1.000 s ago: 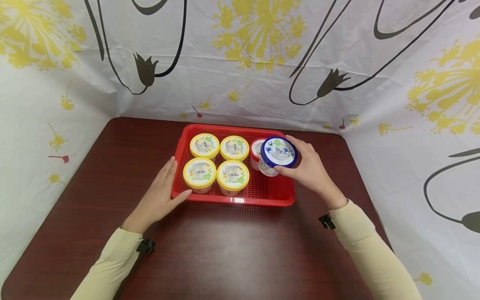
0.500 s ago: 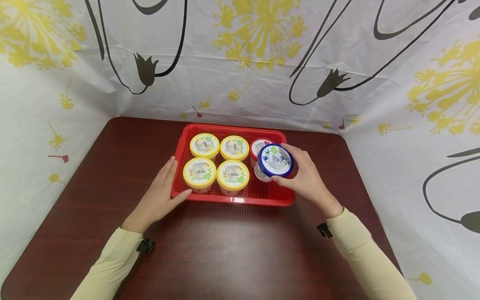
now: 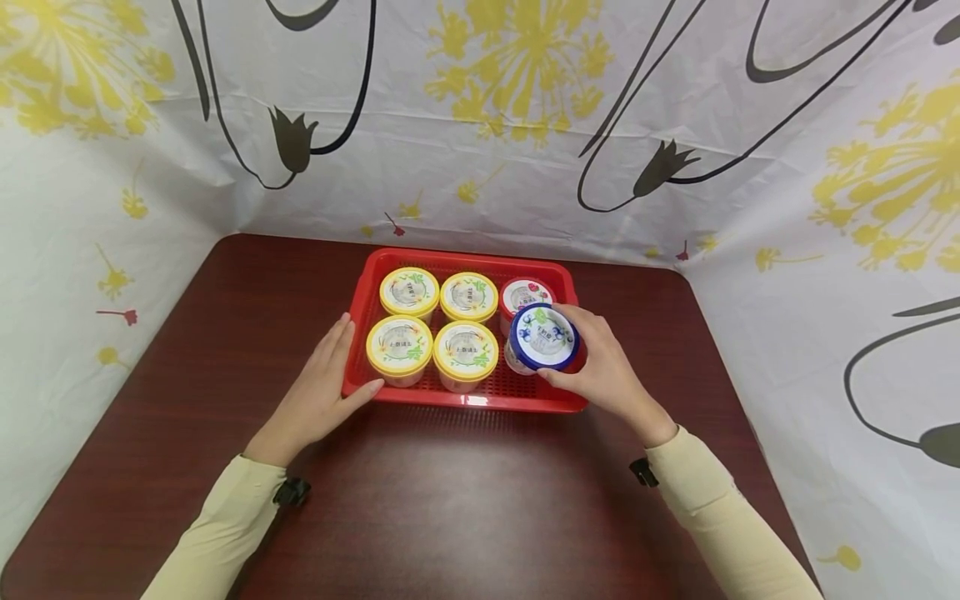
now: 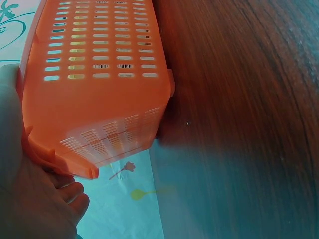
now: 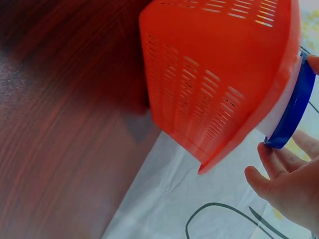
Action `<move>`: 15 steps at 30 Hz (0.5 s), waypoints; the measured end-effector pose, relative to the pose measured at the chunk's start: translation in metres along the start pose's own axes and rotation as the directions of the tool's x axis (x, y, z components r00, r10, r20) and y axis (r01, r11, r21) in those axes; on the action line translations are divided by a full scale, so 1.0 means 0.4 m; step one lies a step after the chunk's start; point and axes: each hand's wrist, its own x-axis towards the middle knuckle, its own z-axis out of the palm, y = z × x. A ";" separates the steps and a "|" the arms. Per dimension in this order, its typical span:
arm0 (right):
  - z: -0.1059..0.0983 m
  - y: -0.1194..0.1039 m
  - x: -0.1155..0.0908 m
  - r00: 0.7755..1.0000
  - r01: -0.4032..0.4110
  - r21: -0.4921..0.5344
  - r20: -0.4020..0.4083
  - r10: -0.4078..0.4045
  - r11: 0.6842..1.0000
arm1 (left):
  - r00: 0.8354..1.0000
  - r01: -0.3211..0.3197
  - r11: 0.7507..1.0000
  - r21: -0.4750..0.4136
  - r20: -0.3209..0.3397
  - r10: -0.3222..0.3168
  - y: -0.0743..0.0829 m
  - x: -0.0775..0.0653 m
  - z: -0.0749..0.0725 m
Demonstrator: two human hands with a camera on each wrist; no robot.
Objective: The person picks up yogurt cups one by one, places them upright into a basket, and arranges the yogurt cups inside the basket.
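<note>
My right hand (image 3: pixel 609 373) grips a round tub with a blue lid (image 3: pixel 545 336), thumb at the front of the lid and fingers round its far right side. The tub is slightly tilted over the right part of a red plastic basket (image 3: pixel 551 403). In the right wrist view, the blue lid (image 5: pixel 295 107) stands above the basket's rim, with the white cup wall partly hidden behind it. My left hand (image 3: pixel 318 398) rests along the basket's left end, fingers extended and thumb at the front rim. In the left wrist view, its fingertips (image 4: pixel 79 204) show beside the rim.
Several yellow-lidded tubs (image 3: pixel 466 350) stand in two rows on the basket's left side. Behind the blue-lidded tub is a red-lidded tub (image 3: pixel 527 293), partly covered. The dark wood table (image 3: pixel 465 500) carries the basket; a patterned white cloth (image 3: pixel 420 167) hangs behind it.
My right hand has brought the blue-lidded tub toward the front of the basket and slightly left, uncovering more of the red-lidded tub. The left hand and basket have stayed in place.
</note>
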 end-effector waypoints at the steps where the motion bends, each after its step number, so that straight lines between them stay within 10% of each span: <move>1: 0.002 0.002 -0.001 1.000 0.001 -0.006 0.004 -0.001 1.000 | 1.000 0.000 1.000 0.000 0.000 0.000 0.000 0.000 0.000; 15: 0.020 0.021 0.004 0.996 0.048 -0.096 0.084 -0.040 0.994 | 1.000 -0.001 1.000 0.008 -0.004 0.001 -0.001 0.000 0.002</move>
